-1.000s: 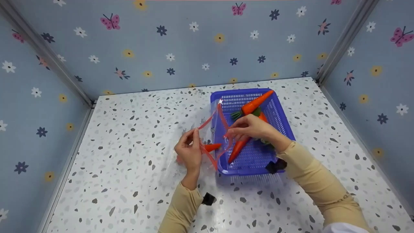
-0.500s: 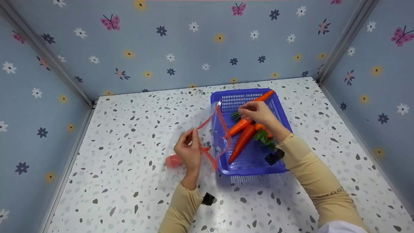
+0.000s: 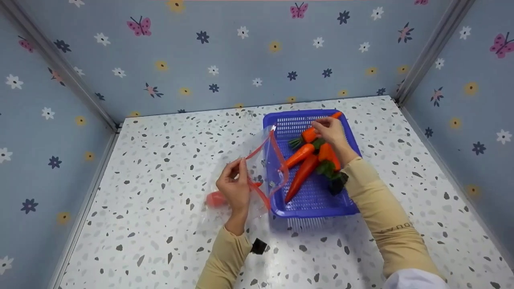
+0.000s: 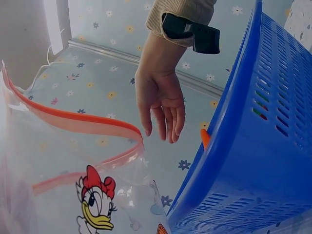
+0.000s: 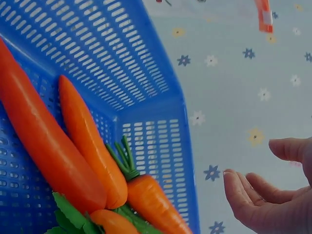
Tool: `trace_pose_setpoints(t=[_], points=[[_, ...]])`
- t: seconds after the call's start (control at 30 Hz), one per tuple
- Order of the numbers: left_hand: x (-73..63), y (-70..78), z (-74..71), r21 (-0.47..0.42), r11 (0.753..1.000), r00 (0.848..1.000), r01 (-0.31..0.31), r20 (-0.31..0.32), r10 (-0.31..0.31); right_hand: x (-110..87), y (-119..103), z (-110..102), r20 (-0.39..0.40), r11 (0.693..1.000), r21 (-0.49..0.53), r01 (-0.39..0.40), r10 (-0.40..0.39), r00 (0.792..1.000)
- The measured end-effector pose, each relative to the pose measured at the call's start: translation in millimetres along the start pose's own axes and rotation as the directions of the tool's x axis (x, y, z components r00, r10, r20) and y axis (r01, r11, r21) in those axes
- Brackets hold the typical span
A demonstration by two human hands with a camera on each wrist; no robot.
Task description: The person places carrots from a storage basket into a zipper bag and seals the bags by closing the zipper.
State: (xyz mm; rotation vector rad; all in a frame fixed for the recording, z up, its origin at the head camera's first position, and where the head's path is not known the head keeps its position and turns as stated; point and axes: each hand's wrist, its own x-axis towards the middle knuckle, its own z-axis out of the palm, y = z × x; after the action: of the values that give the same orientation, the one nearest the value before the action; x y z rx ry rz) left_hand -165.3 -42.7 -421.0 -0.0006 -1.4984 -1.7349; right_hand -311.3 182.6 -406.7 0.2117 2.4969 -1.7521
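My left hand (image 3: 234,184) pinches the rim of a clear zip bag (image 3: 277,150) with a red strip along its mouth. The bag's mouth gapes toward the blue basket (image 3: 313,211); a cartoon duck is printed on the bag in the left wrist view. Inside the bag, partly behind my left hand, lies a red-orange carrot (image 3: 217,198). Over the far part of the basket hovers my right hand (image 3: 331,131), fingers loosely bent and holding nothing. Below it are a long red carrot (image 3: 299,180), an orange carrot (image 3: 300,155) and leafy-topped carrots, one carrot (image 5: 155,197) with green stems.
The basket overlaps the bag's mouth at its left side in the head view. A speckled white table (image 3: 152,200) spreads around both. Flower-patterned panels (image 3: 225,52) enclose the back and sides. A small black device (image 3: 258,246) sits at my left wrist.
My right hand has left the bag's mouth and moved right and away, over the basket's far part. The carrot in the bag has slid left, deeper in. My left hand stays put.
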Motion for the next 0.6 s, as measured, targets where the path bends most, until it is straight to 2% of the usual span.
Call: trace_pose_setpoints(t=[0.3,0.53,0.6], points=[[-0.1,0.5,-0.7,0.004,1.000,1.000,0.003,0.003,-0.003,22.7,17,-3,-0.095,0.989,0.105,-0.102,0.112,0.989],[-0.4,0.1,-1.3,-0.010,1.000,1.000,0.012,0.011,-0.012,35.5,30,-4,-0.130,0.976,0.116,-0.184,0.199,0.971],[-1.3,-7.8,-2.0,-0.009,1.000,1.000,0.005,0.008,-0.005,38.6,33,-4,-0.136,0.974,0.122,-0.192,0.208,0.969]])
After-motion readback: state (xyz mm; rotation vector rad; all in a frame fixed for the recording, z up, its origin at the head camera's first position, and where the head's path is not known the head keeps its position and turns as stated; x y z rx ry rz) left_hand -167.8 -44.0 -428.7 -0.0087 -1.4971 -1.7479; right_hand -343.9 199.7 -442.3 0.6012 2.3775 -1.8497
